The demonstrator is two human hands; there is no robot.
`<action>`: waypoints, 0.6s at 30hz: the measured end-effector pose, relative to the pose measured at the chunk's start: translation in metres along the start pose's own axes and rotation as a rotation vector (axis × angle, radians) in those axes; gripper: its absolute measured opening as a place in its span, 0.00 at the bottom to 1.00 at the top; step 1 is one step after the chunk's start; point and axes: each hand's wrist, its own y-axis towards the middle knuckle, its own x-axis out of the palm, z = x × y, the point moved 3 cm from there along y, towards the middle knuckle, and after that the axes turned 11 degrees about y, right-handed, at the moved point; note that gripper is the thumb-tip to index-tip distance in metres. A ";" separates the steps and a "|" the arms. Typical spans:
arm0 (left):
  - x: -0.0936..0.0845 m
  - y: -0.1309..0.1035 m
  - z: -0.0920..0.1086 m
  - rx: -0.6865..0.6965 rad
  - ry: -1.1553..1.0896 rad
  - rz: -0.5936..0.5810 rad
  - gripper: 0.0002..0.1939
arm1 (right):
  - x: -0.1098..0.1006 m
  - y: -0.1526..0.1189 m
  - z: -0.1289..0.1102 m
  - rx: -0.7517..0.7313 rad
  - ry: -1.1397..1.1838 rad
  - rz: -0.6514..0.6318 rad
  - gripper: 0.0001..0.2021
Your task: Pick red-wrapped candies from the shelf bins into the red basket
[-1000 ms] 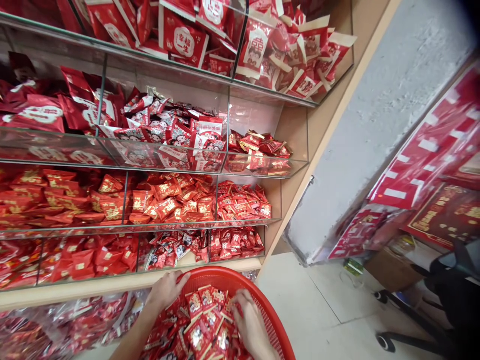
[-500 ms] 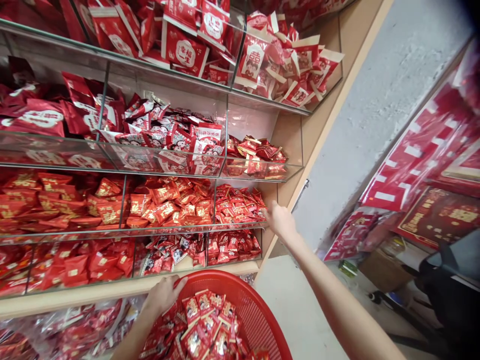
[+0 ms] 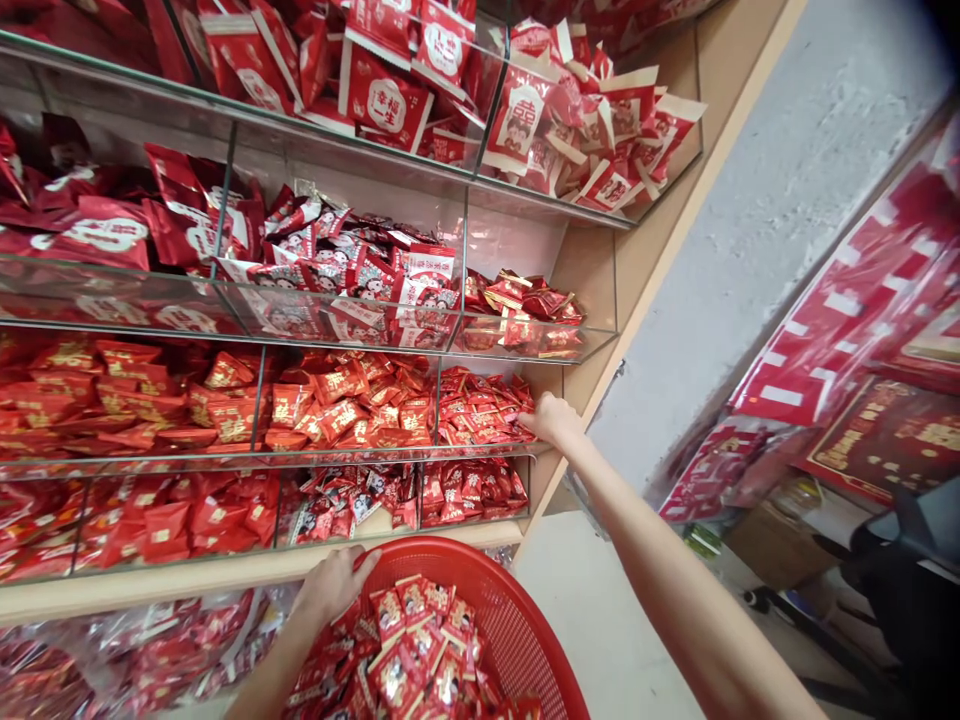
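My left hand (image 3: 334, 590) is closed on the rim of a red plastic basket (image 3: 536, 630), thumb stretched along the edge. Inside the basket lie many small red-and-gold wrapped packets (image 3: 420, 650). My right hand (image 3: 556, 420) reaches to the right end of the third shelf row, by the front edge of a clear compartment. Its fingers look curled, with one tip reaching left against the small red candy packets (image 3: 484, 405). What those fingers hold, if anything, is hidden.
Clear-walled shelf compartments hold red sweets, including larger packets (image 3: 390, 100), gold-printed packets (image 3: 337, 400) and small sweets (image 3: 472, 490). A wooden side panel (image 3: 675, 200) meets a grey wall (image 3: 750, 180). Bagged sweets (image 3: 150, 650) lie under the bottom shelf. A black chair (image 3: 900, 600) stands right.
My right hand has moved slightly left and up, its fingertip now at the small red packets. My left hand stays on the basket rim. The view has shifted a little.
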 end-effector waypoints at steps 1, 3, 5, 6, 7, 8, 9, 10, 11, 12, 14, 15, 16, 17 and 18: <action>0.000 0.000 0.001 0.016 0.000 0.005 0.32 | -0.003 0.001 0.001 -0.015 0.009 -0.015 0.24; 0.001 0.000 0.001 0.034 0.007 0.011 0.32 | -0.010 0.000 0.003 -0.048 0.034 -0.049 0.22; 0.001 0.000 0.001 0.036 0.017 0.013 0.32 | -0.017 -0.004 0.005 -0.075 0.069 -0.067 0.19; 0.001 0.000 0.001 0.035 0.021 0.013 0.32 | -0.022 -0.007 0.006 -0.089 0.091 -0.066 0.18; 0.001 0.000 0.002 0.034 0.028 0.012 0.32 | -0.025 -0.012 0.007 -0.106 0.115 -0.061 0.17; 0.000 0.000 0.002 0.033 0.034 0.011 0.31 | -0.028 -0.019 0.007 -0.132 0.145 -0.053 0.16; 0.000 -0.001 0.003 0.032 0.040 0.009 0.31 | -0.029 -0.027 0.007 -0.167 0.183 -0.048 0.15; 0.000 -0.001 0.003 0.036 0.046 0.005 0.32 | -0.028 -0.037 0.006 -0.209 0.229 -0.051 0.15; 0.000 -0.001 0.004 0.043 0.051 0.004 0.32 | -0.024 -0.048 0.004 -0.254 0.282 -0.064 0.15; -0.001 -0.002 0.005 0.049 0.055 0.005 0.32 | -0.017 -0.061 0.002 -0.302 0.342 -0.090 0.15; -0.001 -0.002 0.006 0.052 0.059 0.008 0.33 | 0.007 -0.090 -0.003 -0.387 0.455 -0.186 0.14; -0.001 -0.002 0.006 0.049 0.058 0.008 0.33 | 0.024 -0.105 -0.006 -0.415 0.496 -0.251 0.13; 0.000 -0.002 0.006 0.044 0.056 0.009 0.33 | 0.043 -0.121 -0.008 -0.425 0.511 -0.325 0.12; 0.000 -0.002 0.005 0.041 0.054 0.012 0.33 | 0.063 -0.135 -0.010 -0.420 0.505 -0.369 0.12; 0.000 -0.002 0.005 0.042 0.053 0.014 0.32 | 0.084 -0.148 -0.011 -0.410 0.478 -0.425 0.11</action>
